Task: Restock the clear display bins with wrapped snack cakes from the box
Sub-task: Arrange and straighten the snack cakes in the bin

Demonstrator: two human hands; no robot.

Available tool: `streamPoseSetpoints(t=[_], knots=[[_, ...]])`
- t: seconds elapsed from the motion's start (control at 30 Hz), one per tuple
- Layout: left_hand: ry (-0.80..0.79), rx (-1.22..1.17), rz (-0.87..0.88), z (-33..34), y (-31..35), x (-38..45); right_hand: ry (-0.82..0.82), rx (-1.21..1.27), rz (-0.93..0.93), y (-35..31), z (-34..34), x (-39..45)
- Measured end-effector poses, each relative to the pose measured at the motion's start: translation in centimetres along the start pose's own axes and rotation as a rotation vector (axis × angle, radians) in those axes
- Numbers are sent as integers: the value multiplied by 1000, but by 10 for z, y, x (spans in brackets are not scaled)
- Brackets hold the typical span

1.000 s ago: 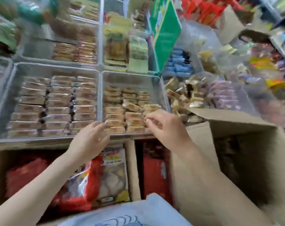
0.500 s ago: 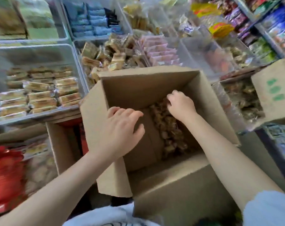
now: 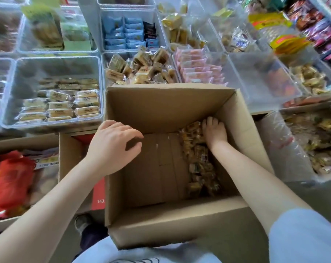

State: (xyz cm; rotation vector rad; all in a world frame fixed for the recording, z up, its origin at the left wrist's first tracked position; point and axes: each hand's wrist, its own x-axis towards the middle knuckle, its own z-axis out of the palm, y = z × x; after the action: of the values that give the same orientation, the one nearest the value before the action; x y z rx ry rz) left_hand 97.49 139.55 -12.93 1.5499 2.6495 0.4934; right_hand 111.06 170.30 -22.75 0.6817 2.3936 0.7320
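Down in the cardboard box (image 3: pixel 161 109), the wrapped snack cakes (image 3: pixel 197 158) lie heaped against its right wall. They look light, soft, crinkly and slippery; best gathered gently by their bodies. The right hand (image 3: pixel 215 130) rests on them, whether gripping I cannot tell; the left hand (image 3: pixel 113 145) hovers loosely curled, holding nothing.

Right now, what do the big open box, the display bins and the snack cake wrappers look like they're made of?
The box looks like plain brown corrugated cardboard, matte, with folded flaps. The display bin seems to be clear rigid plastic: contents show through its walls. The wrapped snack cakes look sealed in thin glossy film, probably plastic, judging by the glints.
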Motion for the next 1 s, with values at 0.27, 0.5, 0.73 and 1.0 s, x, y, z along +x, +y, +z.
streamPoseSetpoints(t=[0.27,0.5,0.73,1.0], knots=[[34,-32,5,0,0,-3,77,197,68,17,-29,-16],[31,-273,-121,-14,4,-17,78,1359,-224,7,-124,-89],[71,-1098,-213,-85,-49,-39,-39,1828,-605,-51,-248,-132],[73,-1333,-582,-152,-236,-110,-652,2056,-505,-219,-387,-115]])
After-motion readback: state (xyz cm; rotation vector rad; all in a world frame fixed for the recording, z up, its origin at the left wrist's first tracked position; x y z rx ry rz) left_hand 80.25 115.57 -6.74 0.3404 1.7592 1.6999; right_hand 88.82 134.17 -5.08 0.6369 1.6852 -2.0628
